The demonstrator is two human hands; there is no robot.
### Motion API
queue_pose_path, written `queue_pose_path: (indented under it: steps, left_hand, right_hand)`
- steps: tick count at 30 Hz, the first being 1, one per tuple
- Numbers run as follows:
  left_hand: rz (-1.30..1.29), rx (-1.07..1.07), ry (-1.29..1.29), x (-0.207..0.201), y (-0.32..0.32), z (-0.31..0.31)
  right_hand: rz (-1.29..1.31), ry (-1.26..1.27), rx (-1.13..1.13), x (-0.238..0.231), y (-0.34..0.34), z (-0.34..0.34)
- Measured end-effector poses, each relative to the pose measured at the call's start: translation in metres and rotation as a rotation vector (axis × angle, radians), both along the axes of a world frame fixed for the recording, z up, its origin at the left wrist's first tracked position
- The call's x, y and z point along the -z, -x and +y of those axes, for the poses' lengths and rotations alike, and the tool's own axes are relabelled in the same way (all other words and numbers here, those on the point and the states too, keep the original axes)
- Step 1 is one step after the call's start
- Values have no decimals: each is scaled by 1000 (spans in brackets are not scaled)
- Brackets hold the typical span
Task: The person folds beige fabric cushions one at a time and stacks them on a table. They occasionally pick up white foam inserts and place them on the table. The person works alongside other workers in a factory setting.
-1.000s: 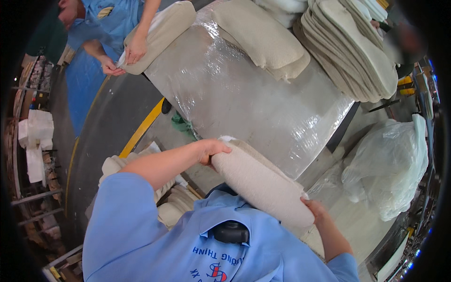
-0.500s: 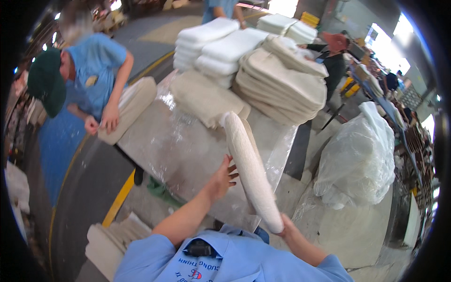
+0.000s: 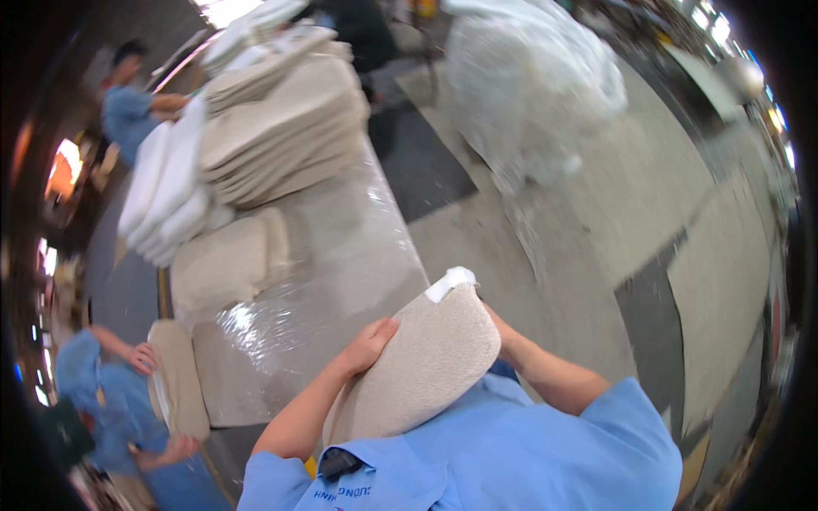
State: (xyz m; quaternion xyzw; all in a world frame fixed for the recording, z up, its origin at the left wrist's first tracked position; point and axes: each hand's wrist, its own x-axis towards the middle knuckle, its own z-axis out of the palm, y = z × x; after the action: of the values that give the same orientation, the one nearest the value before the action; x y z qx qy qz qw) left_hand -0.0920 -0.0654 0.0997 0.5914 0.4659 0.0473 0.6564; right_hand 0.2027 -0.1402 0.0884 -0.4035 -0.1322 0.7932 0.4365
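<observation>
Close to my body I hold a beige fabric-covered cushion (image 3: 426,349), tilted, with a strip of white padding (image 3: 452,283) showing at its far end. My left hand (image 3: 371,346) grips its left edge, the thumb lying on the fabric. On the other side my right hand (image 3: 494,327) is at the right edge, its fingers mostly hidden behind the cushion. Beyond my left hand, a plastic-covered table (image 3: 332,247) bears a low pile of beige cushions (image 3: 223,262).
A tall stack of beige cushions (image 3: 285,128) and white foam pads (image 3: 166,179) stand farther back on the table. At left, a co-worker (image 3: 106,383) handles another beige cushion (image 3: 177,379); a second person (image 3: 132,111) stands behind. A clear plastic-wrapped bundle (image 3: 528,85) lies on the floor.
My view has swung to the right. The cushion has turned from edge-on to showing its broad face and come nearer my body. My left hand, spread beside it before, now grips it.
</observation>
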Motion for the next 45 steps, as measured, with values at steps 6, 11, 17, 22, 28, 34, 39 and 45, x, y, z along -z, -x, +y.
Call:
queue_pose_path:
  steps: [6,11,17,22,28,34,39,45]
  left_hand:
    - [58,80,3,30,-29,7]
    - [237,205,-219,44,-38,7]
    - [306,181,-360,67,-51,3]
    - [322,304,-270,63,-85,20]
    - [92,421,-692,59,-131,19]
    - [268,583,-921,26,-141,11]
    - [86,566,-1006,25,-137,15]
    - [289,142,-440,50,-152,-7]
  right_hand:
    - [-325,210,316,14,28,-44]
    - [-265,356,423,47,31,-52]
    - [37,611,594,79,35,-68]
    - [278,582,808,92,42,-72]
    - [61,199,705,101,56,-76]
    - [432,427,898,82,47,-88]
    - [-46,473,815,70,40,-77]
    - [363,385,957,141,42,-82]
